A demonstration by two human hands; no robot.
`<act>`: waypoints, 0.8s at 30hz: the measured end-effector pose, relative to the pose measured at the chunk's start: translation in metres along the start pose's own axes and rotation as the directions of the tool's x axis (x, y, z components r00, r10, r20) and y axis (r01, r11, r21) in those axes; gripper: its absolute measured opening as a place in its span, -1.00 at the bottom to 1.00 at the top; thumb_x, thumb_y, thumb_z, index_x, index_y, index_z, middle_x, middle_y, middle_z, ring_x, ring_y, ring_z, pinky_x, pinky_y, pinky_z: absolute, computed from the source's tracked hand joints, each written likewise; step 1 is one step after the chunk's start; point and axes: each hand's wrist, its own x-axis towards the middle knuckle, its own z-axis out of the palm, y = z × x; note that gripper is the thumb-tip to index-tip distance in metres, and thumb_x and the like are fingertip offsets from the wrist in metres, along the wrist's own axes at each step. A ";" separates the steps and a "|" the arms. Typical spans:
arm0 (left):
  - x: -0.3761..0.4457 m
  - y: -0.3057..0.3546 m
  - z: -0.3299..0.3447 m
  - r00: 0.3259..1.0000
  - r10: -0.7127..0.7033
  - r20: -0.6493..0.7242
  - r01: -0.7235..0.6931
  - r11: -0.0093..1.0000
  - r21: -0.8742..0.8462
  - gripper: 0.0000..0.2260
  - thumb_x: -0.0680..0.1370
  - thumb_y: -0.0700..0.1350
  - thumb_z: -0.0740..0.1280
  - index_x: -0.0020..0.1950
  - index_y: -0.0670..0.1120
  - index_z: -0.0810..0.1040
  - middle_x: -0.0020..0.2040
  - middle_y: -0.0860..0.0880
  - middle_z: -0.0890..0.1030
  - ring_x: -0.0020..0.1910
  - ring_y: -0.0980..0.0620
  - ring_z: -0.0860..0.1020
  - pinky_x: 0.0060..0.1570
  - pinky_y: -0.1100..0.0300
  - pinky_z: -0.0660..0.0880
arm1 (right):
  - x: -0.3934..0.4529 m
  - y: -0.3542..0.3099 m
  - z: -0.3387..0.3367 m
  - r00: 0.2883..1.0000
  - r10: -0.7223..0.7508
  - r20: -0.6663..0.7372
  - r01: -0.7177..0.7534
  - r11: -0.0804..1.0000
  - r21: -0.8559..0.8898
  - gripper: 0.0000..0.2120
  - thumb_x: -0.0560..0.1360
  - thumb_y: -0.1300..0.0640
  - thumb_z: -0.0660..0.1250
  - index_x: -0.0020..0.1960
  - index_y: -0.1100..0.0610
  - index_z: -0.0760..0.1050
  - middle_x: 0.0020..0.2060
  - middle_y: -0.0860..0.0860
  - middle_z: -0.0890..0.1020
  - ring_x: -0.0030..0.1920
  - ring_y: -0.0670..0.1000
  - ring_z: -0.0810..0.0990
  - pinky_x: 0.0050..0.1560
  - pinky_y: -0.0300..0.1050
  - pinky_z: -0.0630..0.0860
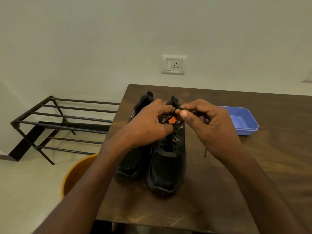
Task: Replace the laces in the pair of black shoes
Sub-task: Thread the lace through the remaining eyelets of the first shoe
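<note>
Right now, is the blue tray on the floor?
No, the blue tray sits on the wooden table, right of the shoes.

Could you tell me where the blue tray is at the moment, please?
In the head view the blue tray sits on the wooden table, on the right, just beyond the right hand and right of the black shoes.

Both hands, left hand (148, 123) and right hand (208, 121), pinch black lace (172, 114) above right-side shoe (167, 159) on table (236, 174).
</note>
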 end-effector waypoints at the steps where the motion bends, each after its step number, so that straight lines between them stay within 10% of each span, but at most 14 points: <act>1: 0.001 -0.004 0.004 0.999 0.029 -0.022 -0.029 0.999 0.033 -0.81 0.53 -0.06 0.50 0.04 0.18 0.59 0.01 0.07 0.46 -0.01 0.15 0.49 0.01 0.23 0.43 | 0.001 0.003 0.005 0.999 -0.001 -0.051 0.002 1.000 0.016 -0.88 0.61 0.17 0.38 0.06 0.00 0.66 -0.05 -0.11 0.70 -0.01 -0.14 0.65 -0.02 -0.37 0.51; 9: 0.000 -0.015 0.015 0.899 0.239 -0.367 -0.142 0.952 0.273 -0.92 0.56 -0.12 0.47 0.04 -0.01 0.66 -0.11 0.09 0.59 -0.11 0.05 0.55 -0.10 -0.02 0.58 | 0.010 0.023 0.030 0.972 0.185 -0.143 -0.163 0.975 0.153 -0.79 0.69 0.22 0.26 0.03 0.13 0.68 -0.32 -0.11 0.66 -0.28 -0.22 0.61 -0.30 -0.39 0.45; 18: 0.001 -0.026 0.018 0.879 0.326 -0.348 -0.212 0.921 0.327 -0.88 0.56 -0.09 0.46 0.08 -0.03 0.73 -0.14 0.08 0.63 -0.15 0.07 0.52 -0.15 0.10 0.48 | 0.013 0.040 0.033 0.976 0.217 0.010 -0.217 0.973 0.073 -0.80 0.65 0.15 0.34 -0.05 -0.02 0.71 -0.41 -0.18 0.62 -0.35 -0.19 0.54 -0.31 -0.24 0.46; 21: 0.001 -0.020 0.014 0.918 0.077 -0.389 -0.153 0.974 -0.168 -0.92 0.50 -0.16 0.43 -0.19 -0.05 0.67 -0.22 0.07 0.58 -0.22 0.11 0.54 -0.22 0.18 0.47 | 0.010 0.044 0.033 0.980 0.189 -0.060 -0.183 0.979 0.092 -0.84 0.59 0.24 0.39 0.08 0.06 0.70 -0.08 -0.06 0.72 -0.05 -0.10 0.68 0.02 -0.10 0.66; 24: 0.002 -0.008 0.010 0.940 -0.270 -0.207 0.037 0.686 -0.726 -0.83 0.53 -0.17 0.37 -0.26 -0.04 0.60 -0.26 0.05 0.57 -0.33 0.15 0.38 -0.39 0.27 0.25 | 0.010 0.044 0.027 0.981 0.109 -0.161 -0.088 0.988 0.129 -0.89 0.56 0.09 0.42 0.05 0.09 0.66 0.04 0.04 0.65 0.06 -0.02 0.66 0.14 0.02 0.62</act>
